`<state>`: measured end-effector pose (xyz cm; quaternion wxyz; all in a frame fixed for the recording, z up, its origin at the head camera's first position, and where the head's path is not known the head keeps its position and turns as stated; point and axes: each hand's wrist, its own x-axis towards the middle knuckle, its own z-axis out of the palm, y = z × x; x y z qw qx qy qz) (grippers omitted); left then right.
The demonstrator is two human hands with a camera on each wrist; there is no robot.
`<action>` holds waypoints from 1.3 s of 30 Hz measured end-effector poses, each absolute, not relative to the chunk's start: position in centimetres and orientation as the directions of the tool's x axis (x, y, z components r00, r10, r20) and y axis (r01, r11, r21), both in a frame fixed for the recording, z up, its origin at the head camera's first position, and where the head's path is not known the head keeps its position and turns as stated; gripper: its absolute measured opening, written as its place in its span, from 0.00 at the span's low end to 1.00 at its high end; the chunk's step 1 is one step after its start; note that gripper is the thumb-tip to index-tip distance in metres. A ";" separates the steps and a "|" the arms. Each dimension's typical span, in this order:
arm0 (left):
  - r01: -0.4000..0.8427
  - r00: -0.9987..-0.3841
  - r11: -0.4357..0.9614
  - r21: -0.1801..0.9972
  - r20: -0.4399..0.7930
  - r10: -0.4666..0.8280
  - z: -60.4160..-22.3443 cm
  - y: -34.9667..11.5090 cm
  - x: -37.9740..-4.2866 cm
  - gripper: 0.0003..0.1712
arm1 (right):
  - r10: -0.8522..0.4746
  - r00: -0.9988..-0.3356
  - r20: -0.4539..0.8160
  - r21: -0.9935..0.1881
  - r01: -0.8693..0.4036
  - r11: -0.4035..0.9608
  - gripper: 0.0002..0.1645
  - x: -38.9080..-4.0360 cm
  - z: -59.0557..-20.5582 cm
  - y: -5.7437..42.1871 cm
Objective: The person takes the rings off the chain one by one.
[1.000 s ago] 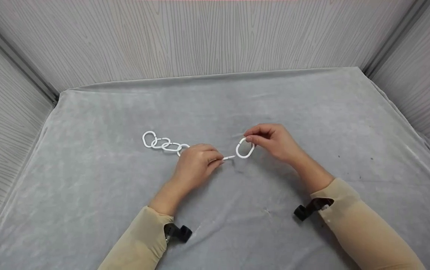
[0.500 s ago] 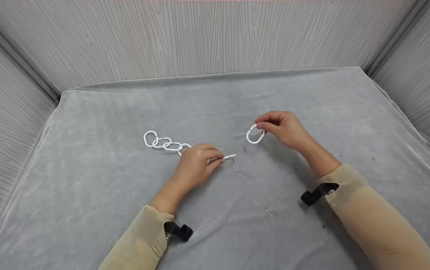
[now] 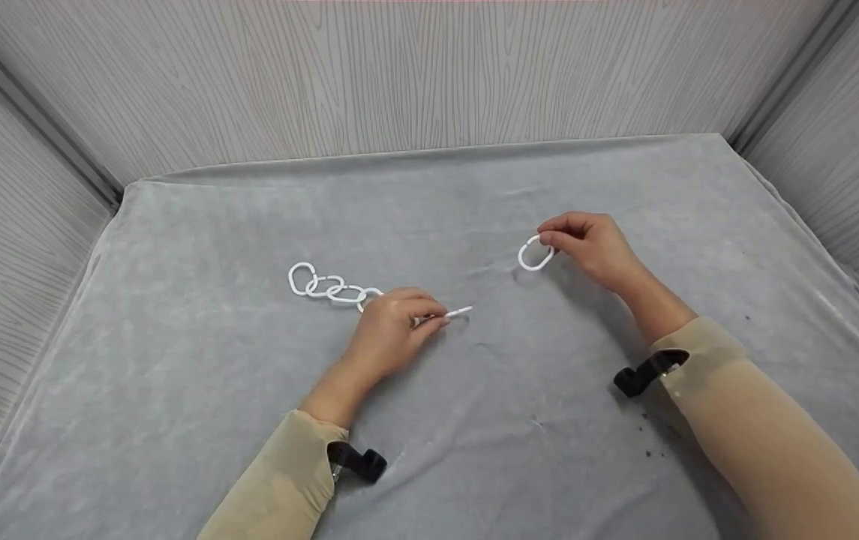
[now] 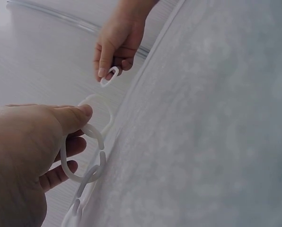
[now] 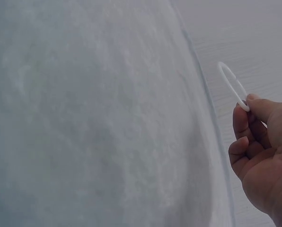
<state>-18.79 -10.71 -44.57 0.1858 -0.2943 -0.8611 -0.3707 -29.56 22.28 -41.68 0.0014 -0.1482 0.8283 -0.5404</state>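
A chain of white plastic links [image 3: 345, 293] stretches leftward from under my left hand [image 3: 391, 330]. Thumb and forefinger of that hand pinch the chain near its right end, where one link sticks out edge-on past the fingertips. In the left wrist view, interlocked oval links [image 4: 102, 161] with small gaps in them hang by the palm. My right hand [image 3: 590, 251] pinches a single loose white link [image 3: 525, 255] by its upper right side, apart from the chain. The right wrist view has this link [image 5: 228, 78] tilted between thumb and forefinger.
Grey cloth [image 3: 249, 390] with soft wrinkles covers the table. Pale wood-grain panels [image 3: 429, 75] stand behind it and at both sides. Each wrist carries a black camera mount [image 3: 358, 461]. A few dark specks lie by the right sleeve.
My right hand has moved away from the chain, up and to the right, carrying the single link. The left hand and the chain stay nearly still.
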 end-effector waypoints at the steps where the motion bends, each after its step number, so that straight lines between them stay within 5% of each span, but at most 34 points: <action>1: 0.645 -0.758 0.547 0.534 0.539 0.368 -44.6 -10.7 -18.8 0.03 | -0.238 -0.959 0.153 -0.895 -0.237 0.378 0.14 -29.7 -41.8 22.5; 39: 0.653 -0.753 0.535 0.536 0.539 0.378 -44.6 -10.7 -18.8 0.03 | -0.095 -0.991 0.093 -0.837 -0.129 0.531 0.15 -31.3 -42.1 27.2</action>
